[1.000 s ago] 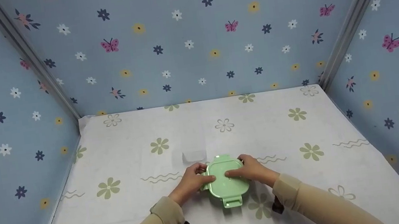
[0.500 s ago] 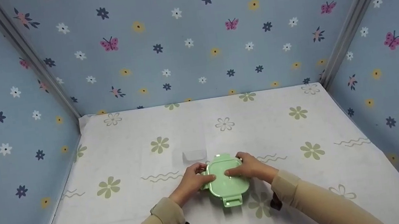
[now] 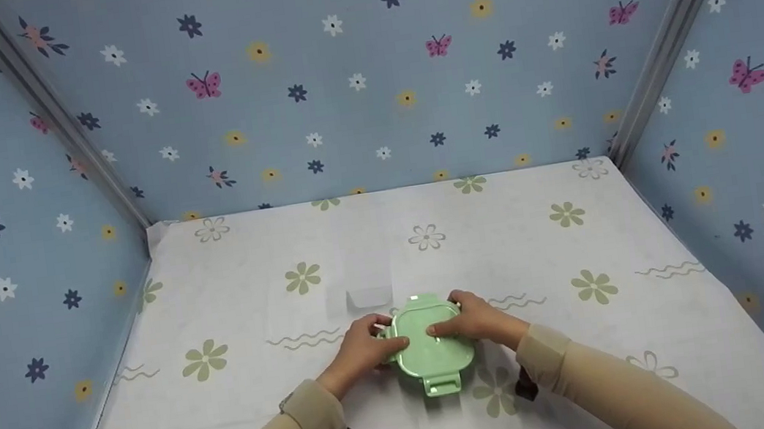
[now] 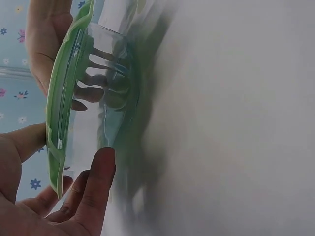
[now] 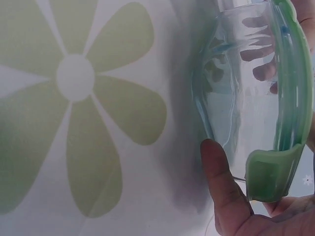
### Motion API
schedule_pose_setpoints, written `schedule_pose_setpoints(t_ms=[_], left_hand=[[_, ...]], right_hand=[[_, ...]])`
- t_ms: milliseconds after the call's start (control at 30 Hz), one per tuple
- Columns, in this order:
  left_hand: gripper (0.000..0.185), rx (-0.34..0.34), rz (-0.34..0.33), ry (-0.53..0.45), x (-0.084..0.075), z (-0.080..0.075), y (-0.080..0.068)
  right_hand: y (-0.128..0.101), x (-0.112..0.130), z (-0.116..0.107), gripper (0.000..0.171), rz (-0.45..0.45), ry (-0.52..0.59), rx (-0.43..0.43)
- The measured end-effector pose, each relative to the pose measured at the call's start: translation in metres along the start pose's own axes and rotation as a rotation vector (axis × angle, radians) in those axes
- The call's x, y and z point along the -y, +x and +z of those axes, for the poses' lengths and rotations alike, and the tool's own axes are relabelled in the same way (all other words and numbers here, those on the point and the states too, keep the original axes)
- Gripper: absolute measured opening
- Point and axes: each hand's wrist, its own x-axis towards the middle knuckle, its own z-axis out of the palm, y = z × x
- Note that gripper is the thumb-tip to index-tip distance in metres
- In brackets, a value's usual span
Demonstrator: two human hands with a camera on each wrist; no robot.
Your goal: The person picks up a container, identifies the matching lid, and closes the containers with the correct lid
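A clear food container point(image 4: 110, 83) with a light green lid point(image 3: 434, 344) is between my two hands, close above or on the cloth; I cannot tell which. Flaps stick out from the lid's sides, and the near flap point(image 3: 443, 385) hangs outward. My left hand point(image 3: 364, 350) grips its left side, thumb on the lid and fingers lower along the clear wall. From the right, my right hand point(image 3: 476, 320) holds it the same way, its thumb near the lid's middle. Through the clear walls the fingers of the opposite hand show in both wrist views. No contents are visible inside.
Just behind the container stands a small transparent, box-like thing point(image 3: 370, 297), hard to make out. A white flowered cloth point(image 3: 252, 409) covers the table. Blue patterned walls point(image 3: 369, 120) rise at the back and both sides, with grey posts point(image 3: 676, 35) at the corners.
Both hands keep their hold on the container, with hardly any movement. The whole head view has shifted slightly.
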Motion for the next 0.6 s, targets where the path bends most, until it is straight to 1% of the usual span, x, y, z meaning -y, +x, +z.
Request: schedule_pose_setpoints(t_ms=[100, 233, 433, 533, 600], left_hand=[[0.055, -0.005, 0.0, 0.008, -0.001, -0.004, -0.004], [0.056, -0.019, -0.016, 0.021, -0.001, -0.008, -0.008], [0.053, -0.057, -0.038, 0.105, 0.001, -0.012, -0.011], [0.054, -0.078, -0.032, 0.147, 0.0, -0.012, -0.013], [0.054, -0.086, -0.021, 0.163, 0.0, -0.013, -0.014]], right_hand=[[0.0, 0.0, 0.0, 0.08, 0.0, -0.001, -0.001], [-0.001, 0.001, 0.0, 0.078, -0.005, -0.004, -0.008], [-0.002, 0.0, 0.0, 0.079, -0.003, 0.01, -0.013], [-0.002, 0.0, 0.0, 0.083, -0.004, 0.016, -0.011], [-0.003, 0.0, 0.0, 0.083, -0.008, 0.01, -0.011]])
